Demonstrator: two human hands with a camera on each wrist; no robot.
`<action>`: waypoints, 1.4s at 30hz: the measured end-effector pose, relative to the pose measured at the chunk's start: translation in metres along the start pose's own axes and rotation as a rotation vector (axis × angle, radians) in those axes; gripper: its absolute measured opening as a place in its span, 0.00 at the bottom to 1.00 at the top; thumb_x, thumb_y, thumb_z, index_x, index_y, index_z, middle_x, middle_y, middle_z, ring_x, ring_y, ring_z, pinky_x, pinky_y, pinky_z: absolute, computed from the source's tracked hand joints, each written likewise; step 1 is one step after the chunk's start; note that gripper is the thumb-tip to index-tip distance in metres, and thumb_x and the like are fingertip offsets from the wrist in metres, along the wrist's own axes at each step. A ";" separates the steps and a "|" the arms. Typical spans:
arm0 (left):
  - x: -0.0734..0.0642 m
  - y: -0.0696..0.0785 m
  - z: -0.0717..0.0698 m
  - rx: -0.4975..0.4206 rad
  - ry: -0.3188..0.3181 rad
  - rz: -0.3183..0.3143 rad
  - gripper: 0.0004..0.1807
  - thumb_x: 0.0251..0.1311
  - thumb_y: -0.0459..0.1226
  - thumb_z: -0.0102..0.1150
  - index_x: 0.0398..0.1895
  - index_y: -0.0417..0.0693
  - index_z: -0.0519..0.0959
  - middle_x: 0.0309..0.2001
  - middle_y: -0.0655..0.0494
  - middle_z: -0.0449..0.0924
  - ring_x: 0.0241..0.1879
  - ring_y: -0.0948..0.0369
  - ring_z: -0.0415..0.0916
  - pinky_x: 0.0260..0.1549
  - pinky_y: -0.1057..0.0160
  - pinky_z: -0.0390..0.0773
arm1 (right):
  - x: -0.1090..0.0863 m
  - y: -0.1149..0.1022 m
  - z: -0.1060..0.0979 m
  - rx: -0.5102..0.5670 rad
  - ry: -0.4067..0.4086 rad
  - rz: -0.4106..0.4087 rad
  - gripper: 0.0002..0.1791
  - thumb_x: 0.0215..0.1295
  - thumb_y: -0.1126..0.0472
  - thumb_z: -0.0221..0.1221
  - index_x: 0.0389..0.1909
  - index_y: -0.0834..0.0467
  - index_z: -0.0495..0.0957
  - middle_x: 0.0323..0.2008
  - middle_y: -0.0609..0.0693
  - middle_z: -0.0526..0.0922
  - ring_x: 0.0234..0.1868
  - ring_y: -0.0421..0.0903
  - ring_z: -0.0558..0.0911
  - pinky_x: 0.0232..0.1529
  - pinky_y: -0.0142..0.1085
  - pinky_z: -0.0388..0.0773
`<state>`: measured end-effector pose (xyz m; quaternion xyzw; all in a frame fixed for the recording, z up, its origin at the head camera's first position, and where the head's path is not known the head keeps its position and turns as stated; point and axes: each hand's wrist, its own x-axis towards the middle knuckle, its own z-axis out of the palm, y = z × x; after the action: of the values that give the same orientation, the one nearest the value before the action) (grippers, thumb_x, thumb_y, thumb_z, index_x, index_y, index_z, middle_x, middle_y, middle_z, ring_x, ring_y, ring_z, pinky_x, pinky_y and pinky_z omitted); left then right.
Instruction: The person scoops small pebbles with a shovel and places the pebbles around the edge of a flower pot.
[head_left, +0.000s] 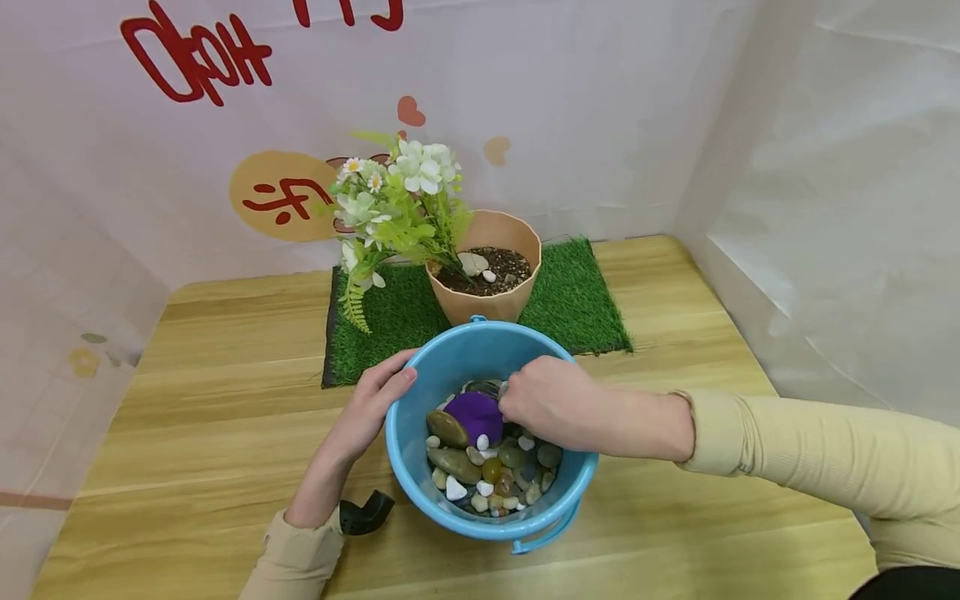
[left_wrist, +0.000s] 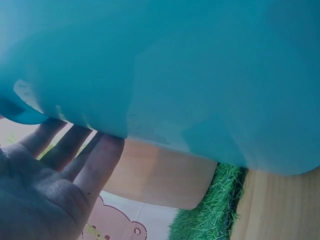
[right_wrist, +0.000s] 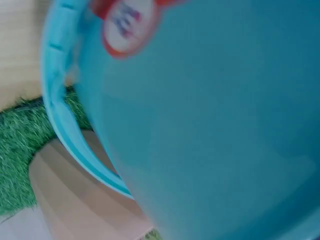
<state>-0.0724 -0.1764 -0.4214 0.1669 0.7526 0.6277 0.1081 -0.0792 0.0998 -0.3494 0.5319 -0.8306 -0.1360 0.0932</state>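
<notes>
A light-blue bucket (head_left: pixel 491 525) holds many mixed stones, among them a long brown pebble (head_left: pixel 453 465) and a white stone (head_left: pixel 455 489). My left hand (head_left: pixel 378 400) lies along the left side of the bucket, its thumb tip at the rim. In the left wrist view its fingers (left_wrist: pixel 102 162) stretch along the outer wall. My right hand (head_left: pixel 558 404) reaches inside over the right rim, curled like a fist. It grips a purple toy shovel (head_left: pixel 472 417) whose blade lies among the stones; the handle is hidden by the fist.
Behind the bucket, a peach flowerpot (head_left: pixel 487 304) with soil, stones and artificial white flowers (head_left: pixel 423 167) stands on a green turf mat (head_left: pixel 573 292). A black curved piece (head_left: pixel 367 512) lies by the left forearm. The bucket's handle (head_left: pixel 551 533) hangs at its front right.
</notes>
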 end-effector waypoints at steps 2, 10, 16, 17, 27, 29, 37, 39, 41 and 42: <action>0.000 0.000 0.000 0.001 0.003 -0.001 0.27 0.83 0.42 0.41 0.75 0.34 0.68 0.64 0.26 0.79 0.58 0.35 0.83 0.49 0.59 0.90 | 0.003 -0.001 0.002 -0.019 0.026 -0.002 0.19 0.64 0.53 0.70 0.14 0.45 0.79 0.16 0.40 0.81 0.16 0.38 0.67 0.21 0.34 0.76; 0.000 0.002 0.000 0.002 0.005 0.005 0.27 0.83 0.41 0.41 0.75 0.33 0.68 0.63 0.26 0.79 0.58 0.35 0.84 0.49 0.60 0.90 | 0.009 0.013 -0.004 0.294 -0.063 0.115 0.17 0.65 0.48 0.71 0.18 0.48 0.84 0.16 0.43 0.83 0.20 0.41 0.80 0.26 0.33 0.79; -0.001 0.002 0.000 0.006 0.004 0.009 0.27 0.83 0.41 0.41 0.75 0.33 0.69 0.64 0.26 0.79 0.59 0.34 0.83 0.50 0.60 0.90 | 0.010 0.021 -0.007 0.483 -0.128 0.165 0.25 0.67 0.50 0.70 0.11 0.48 0.75 0.12 0.41 0.74 0.17 0.35 0.73 0.23 0.29 0.72; -0.001 0.002 0.000 0.004 0.003 0.009 0.27 0.83 0.41 0.41 0.75 0.33 0.68 0.64 0.26 0.79 0.59 0.34 0.83 0.50 0.59 0.90 | 0.009 0.022 -0.007 0.505 -0.135 0.170 0.25 0.67 0.50 0.70 0.11 0.47 0.74 0.12 0.40 0.73 0.18 0.34 0.72 0.23 0.29 0.71; 0.000 0.001 0.000 0.007 0.008 0.014 0.27 0.83 0.41 0.41 0.75 0.33 0.69 0.65 0.27 0.78 0.60 0.33 0.82 0.52 0.55 0.90 | 0.004 0.028 -0.019 0.645 -0.191 0.185 0.24 0.69 0.50 0.68 0.12 0.48 0.77 0.11 0.36 0.68 0.17 0.32 0.66 0.24 0.26 0.66; 0.000 0.001 0.000 0.008 0.007 0.013 0.27 0.83 0.41 0.41 0.75 0.34 0.69 0.65 0.28 0.78 0.61 0.33 0.82 0.53 0.54 0.90 | 0.003 0.029 -0.022 0.671 -0.201 0.192 0.25 0.69 0.50 0.68 0.11 0.47 0.74 0.11 0.34 0.65 0.17 0.31 0.65 0.24 0.26 0.65; 0.000 0.002 0.000 0.007 -0.001 0.010 0.27 0.83 0.41 0.41 0.75 0.34 0.68 0.66 0.27 0.78 0.61 0.33 0.81 0.54 0.53 0.89 | -0.003 0.034 -0.028 0.738 -0.214 0.193 0.20 0.71 0.50 0.66 0.17 0.47 0.83 0.11 0.34 0.71 0.18 0.29 0.65 0.24 0.25 0.63; 0.000 0.002 0.000 0.006 0.000 0.013 0.27 0.83 0.41 0.41 0.75 0.34 0.68 0.66 0.27 0.78 0.61 0.32 0.81 0.54 0.52 0.89 | -0.004 0.036 -0.030 0.749 -0.208 0.194 0.17 0.72 0.50 0.66 0.21 0.46 0.87 0.14 0.36 0.79 0.19 0.28 0.69 0.25 0.26 0.67; 0.000 0.001 0.000 0.004 0.000 0.013 0.27 0.83 0.41 0.41 0.75 0.34 0.68 0.66 0.27 0.77 0.61 0.32 0.81 0.54 0.52 0.89 | -0.007 0.038 -0.030 0.760 -0.202 0.194 0.14 0.72 0.49 0.66 0.25 0.45 0.90 0.18 0.37 0.86 0.21 0.27 0.72 0.27 0.26 0.70; -0.001 0.001 0.000 0.004 0.001 0.013 0.27 0.83 0.41 0.41 0.75 0.33 0.68 0.66 0.27 0.77 0.61 0.32 0.81 0.54 0.53 0.89 | -0.008 0.039 -0.031 0.764 -0.202 0.198 0.13 0.72 0.49 0.66 0.27 0.44 0.92 0.20 0.38 0.88 0.22 0.27 0.73 0.28 0.26 0.71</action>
<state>-0.0718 -0.1765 -0.4204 0.1715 0.7528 0.6270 0.1033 -0.0996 0.1189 -0.3080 0.4298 -0.8735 0.1405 -0.1805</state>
